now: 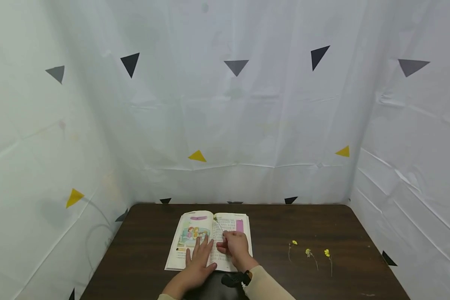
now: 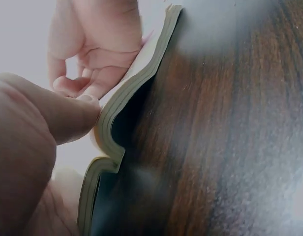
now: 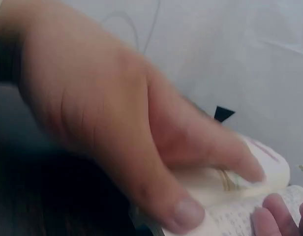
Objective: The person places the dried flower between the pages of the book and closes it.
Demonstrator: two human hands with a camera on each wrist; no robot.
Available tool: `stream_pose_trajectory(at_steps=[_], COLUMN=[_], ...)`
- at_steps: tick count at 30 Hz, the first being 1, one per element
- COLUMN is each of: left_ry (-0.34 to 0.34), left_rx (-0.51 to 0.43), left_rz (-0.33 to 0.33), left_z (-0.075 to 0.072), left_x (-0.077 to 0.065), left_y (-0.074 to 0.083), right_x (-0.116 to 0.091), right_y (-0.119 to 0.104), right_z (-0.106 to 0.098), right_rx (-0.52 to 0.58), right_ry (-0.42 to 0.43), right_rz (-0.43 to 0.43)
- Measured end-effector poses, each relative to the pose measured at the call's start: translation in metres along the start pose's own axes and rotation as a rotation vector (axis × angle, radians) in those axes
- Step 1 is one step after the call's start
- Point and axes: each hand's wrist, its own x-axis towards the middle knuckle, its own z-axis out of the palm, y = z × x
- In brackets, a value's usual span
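An open book [image 1: 182, 260] lies on the dark table, a coloured picture on its left page and text on its right. My left hand [image 1: 199, 262] presses the book with spread fingers, its thumb on the lower right page near the fold; its thumb [image 2: 75, 115] also shows at the bottom page edges in the left wrist view. Over the right page, my right hand [image 1: 236, 246] pinches the thin stem of a yellow flower [image 1: 215, 218], whose head points up toward the top of the fold. In the right wrist view the right hand's fingertips [image 3: 274, 216] appear at the lower right.
Right of the book, several small yellow flowers on thin stems, among them a left one [image 1: 294, 242], a middle one [image 1: 308, 253] and a right one [image 1: 327, 253], lie on the brown table [image 1: 277, 225]. White sheeting [image 1: 247, 125] with triangles surrounds the table's back and sides.
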Motion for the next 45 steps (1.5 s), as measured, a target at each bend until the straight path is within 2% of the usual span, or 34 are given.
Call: stream_pose_trajectory(at_steps=[3, 8, 14, 18, 24, 31, 36, 40, 45], left_ry=[0.009, 0.023, 0.054, 0.056, 0.024, 0.02, 0.02, 0.011, 0.016], left_rx=[-0.025, 0.024, 0.003, -0.006, 0.007, 0.0, 0.014, 0.02, 0.042], left_rz=[-0.016, -0.032, 0.014, 0.03, -0.013, -0.008, -0.016, -0.053, -0.045], left_z=[-0.001, -0.001, 0.0, 0.003, -0.001, -0.001, -0.001, 0.001, 0.002], left_x=[-0.002, 0.001, -0.001, -0.003, -0.002, -0.001, -0.001, 0.0, 0.001], left_y=[-0.001, -0.001, -0.002, -0.004, -0.001, -0.002, -0.001, -0.001, -0.002], right_x=[0.0, 0.003, 0.003, 0.003, 0.003, 0.005, 0.005, 0.004, 0.003], right_y=[0.003, 0.004, 0.008, 0.01, 0.006, 0.003, 0.002, 0.001, -0.003], right_z=[-0.001, -0.001, 0.004, 0.004, 0.002, 0.0, -0.003, -0.006, -0.006], right_rx=[-0.008, -0.026, -0.091, -0.137, -0.18, -0.204, -0.212, -0.262, -0.394], right_ry=[0.01, 0.026, 0.095, 0.117, 0.07, 0.027, -0.058, -0.132, -0.169], right_rz=[-0.002, -0.024, -0.073, -0.073, -0.089, -0.068, -0.064, -0.045, -0.073])
